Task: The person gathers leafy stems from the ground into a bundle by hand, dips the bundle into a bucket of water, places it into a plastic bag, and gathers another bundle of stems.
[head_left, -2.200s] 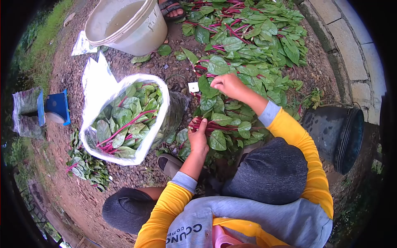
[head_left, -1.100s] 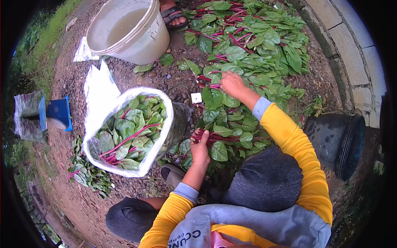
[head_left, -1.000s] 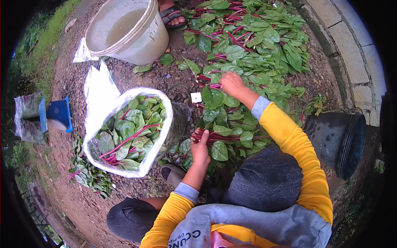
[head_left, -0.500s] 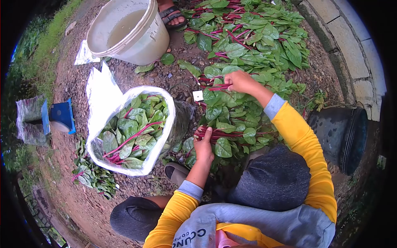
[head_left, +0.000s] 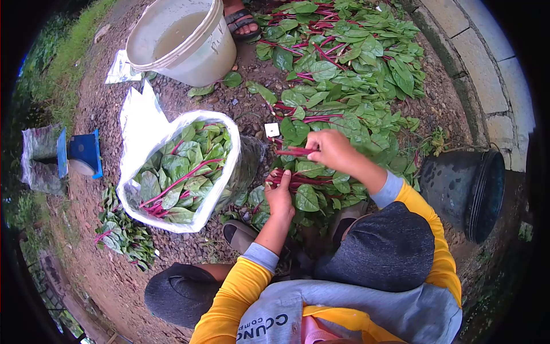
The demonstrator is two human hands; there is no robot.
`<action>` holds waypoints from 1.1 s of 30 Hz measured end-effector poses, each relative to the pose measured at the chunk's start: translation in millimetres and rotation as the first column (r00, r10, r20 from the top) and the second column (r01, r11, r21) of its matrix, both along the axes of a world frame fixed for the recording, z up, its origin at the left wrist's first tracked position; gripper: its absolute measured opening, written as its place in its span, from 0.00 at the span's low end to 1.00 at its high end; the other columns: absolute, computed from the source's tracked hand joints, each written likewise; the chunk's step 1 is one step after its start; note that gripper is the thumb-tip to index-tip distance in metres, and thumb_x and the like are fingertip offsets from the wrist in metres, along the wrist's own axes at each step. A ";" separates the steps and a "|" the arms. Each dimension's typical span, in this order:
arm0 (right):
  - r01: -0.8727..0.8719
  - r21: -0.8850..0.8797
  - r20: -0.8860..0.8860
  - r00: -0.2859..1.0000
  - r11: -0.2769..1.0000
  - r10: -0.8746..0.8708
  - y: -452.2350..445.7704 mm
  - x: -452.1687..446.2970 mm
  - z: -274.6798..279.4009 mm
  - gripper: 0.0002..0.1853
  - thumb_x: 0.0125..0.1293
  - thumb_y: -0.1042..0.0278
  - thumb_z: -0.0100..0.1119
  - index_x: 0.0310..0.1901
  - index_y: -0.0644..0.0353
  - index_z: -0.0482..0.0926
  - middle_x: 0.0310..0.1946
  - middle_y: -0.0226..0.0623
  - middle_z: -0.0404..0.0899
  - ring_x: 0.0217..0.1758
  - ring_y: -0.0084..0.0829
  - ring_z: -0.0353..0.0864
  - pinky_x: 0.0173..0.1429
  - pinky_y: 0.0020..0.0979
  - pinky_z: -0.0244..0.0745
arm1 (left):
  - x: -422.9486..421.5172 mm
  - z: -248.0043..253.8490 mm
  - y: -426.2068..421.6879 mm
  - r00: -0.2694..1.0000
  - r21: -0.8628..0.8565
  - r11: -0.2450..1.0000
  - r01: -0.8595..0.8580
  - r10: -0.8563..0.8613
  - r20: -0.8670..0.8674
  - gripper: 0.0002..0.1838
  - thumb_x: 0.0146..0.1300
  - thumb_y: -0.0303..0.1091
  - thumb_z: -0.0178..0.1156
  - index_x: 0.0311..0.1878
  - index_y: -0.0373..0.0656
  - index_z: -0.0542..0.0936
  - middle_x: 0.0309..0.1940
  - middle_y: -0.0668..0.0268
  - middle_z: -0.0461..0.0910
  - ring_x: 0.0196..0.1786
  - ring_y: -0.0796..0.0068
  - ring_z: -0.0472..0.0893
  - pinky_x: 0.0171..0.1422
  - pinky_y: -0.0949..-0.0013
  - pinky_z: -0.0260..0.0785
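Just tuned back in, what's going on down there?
The person's left hand grips a red-stemmed bunch, while the right hand holds some more stems just beyond it. More greens lie spread on the ground ahead, and an open plastic bag with leafy greens inside stands to the left.

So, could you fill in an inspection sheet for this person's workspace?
Surface: brown pebbly ground.
Job's things: leafy stalks spread in a broad patch; an open plastic bag holding more leaves.
Clutter: pale bucket with cloudy liquid, dark bucket, small white square.
Grips, bare hands: left grip closed on a bunch of red stems; right grip pinching other red stems.
Cables: nothing seen.
Surroundings: paving blocks, grass, another person's sandalled foot.
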State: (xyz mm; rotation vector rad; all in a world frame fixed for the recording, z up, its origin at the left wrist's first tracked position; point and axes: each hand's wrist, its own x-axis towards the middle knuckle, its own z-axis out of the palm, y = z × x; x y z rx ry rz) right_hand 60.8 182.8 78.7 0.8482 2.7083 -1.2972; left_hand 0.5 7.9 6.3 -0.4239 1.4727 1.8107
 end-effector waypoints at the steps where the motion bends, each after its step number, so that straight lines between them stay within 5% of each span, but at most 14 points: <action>1: -0.036 0.054 -0.062 0.997 0.998 0.040 -12.5 3.2 -8.4 0.09 0.44 0.71 0.68 0.28 0.58 0.77 0.25 0.37 0.79 0.32 0.39 0.80 0.35 0.40 0.72 | 0.7 -3.8 -0.3 1.000 0.010 1.000 -0.005 0.005 -0.016 0.11 0.58 0.26 0.63 0.43 0.44 0.73 0.35 0.72 0.76 0.37 0.80 0.76 0.44 0.72 0.71; 8: 0.060 0.152 -0.179 0.983 0.987 -0.033 -9.5 13.8 -24.3 0.09 0.46 0.74 0.66 0.27 0.59 0.74 0.24 0.38 0.76 0.30 0.41 0.78 0.34 0.41 0.71 | 1.6 12.5 3.8 0.999 -0.013 1.000 -0.029 0.029 0.019 0.12 0.58 0.24 0.63 0.43 0.43 0.72 0.35 0.71 0.76 0.37 0.79 0.77 0.44 0.73 0.72; 11: 0.213 0.130 -0.265 0.948 0.968 -0.174 10.7 11.1 33.0 0.09 0.46 0.75 0.66 0.28 0.61 0.74 0.23 0.38 0.75 0.27 0.38 0.76 0.32 0.37 0.69 | 1.7 4.0 2.3 0.998 -0.039 0.997 -0.061 0.062 0.018 0.12 0.58 0.24 0.63 0.43 0.43 0.72 0.35 0.71 0.76 0.36 0.79 0.76 0.43 0.73 0.72; 14: 0.121 0.060 -0.211 0.972 0.991 -0.106 1.5 11.3 81.2 0.09 0.47 0.75 0.66 0.28 0.62 0.74 0.24 0.39 0.75 0.27 0.38 0.76 0.32 0.36 0.69 | 0.4 -6.8 1.4 0.998 -0.058 0.996 -0.067 0.067 0.007 0.13 0.57 0.23 0.64 0.43 0.43 0.72 0.34 0.70 0.76 0.35 0.79 0.76 0.42 0.74 0.72; 18: -0.036 -0.020 -0.167 0.985 0.999 0.032 -20.6 9.9 40.8 0.10 0.47 0.76 0.66 0.28 0.63 0.73 0.25 0.40 0.75 0.29 0.40 0.77 0.34 0.37 0.70 | 2.2 -6.3 4.6 0.998 -0.026 0.998 -0.063 0.063 0.001 0.12 0.57 0.23 0.64 0.42 0.43 0.72 0.34 0.71 0.76 0.34 0.80 0.76 0.41 0.74 0.72; 23: -0.009 0.014 -0.143 0.990 1.000 0.011 -41.8 18.2 -40.4 0.11 0.45 0.75 0.68 0.28 0.62 0.73 0.26 0.40 0.75 0.31 0.41 0.78 0.36 0.38 0.72 | 4.5 0.7 5.3 0.997 0.056 0.996 -0.074 0.072 0.026 0.12 0.57 0.24 0.64 0.41 0.44 0.72 0.33 0.72 0.76 0.34 0.80 0.76 0.41 0.74 0.72; 27: 0.045 -0.079 -0.139 0.989 0.996 -0.056 -49.1 20.8 -58.2 0.12 0.45 0.74 0.70 0.29 0.62 0.75 0.26 0.40 0.76 0.31 0.41 0.78 0.36 0.38 0.72 | 1.9 -2.4 1.7 0.997 0.008 0.998 -0.066 0.066 0.027 0.12 0.57 0.28 0.65 0.41 0.44 0.73 0.35 0.69 0.78 0.35 0.77 0.78 0.42 0.70 0.72; 33: -0.127 -0.089 -0.192 0.976 0.988 0.108 -44.4 25.8 -64.8 0.10 0.46 0.70 0.70 0.29 0.61 0.80 0.26 0.40 0.76 0.31 0.40 0.78 0.36 0.37 0.72 | -1.1 -5.8 1.7 0.992 -0.003 0.997 -0.082 0.082 0.093 0.12 0.56 0.27 0.67 0.41 0.44 0.75 0.35 0.70 0.78 0.36 0.80 0.78 0.41 0.73 0.71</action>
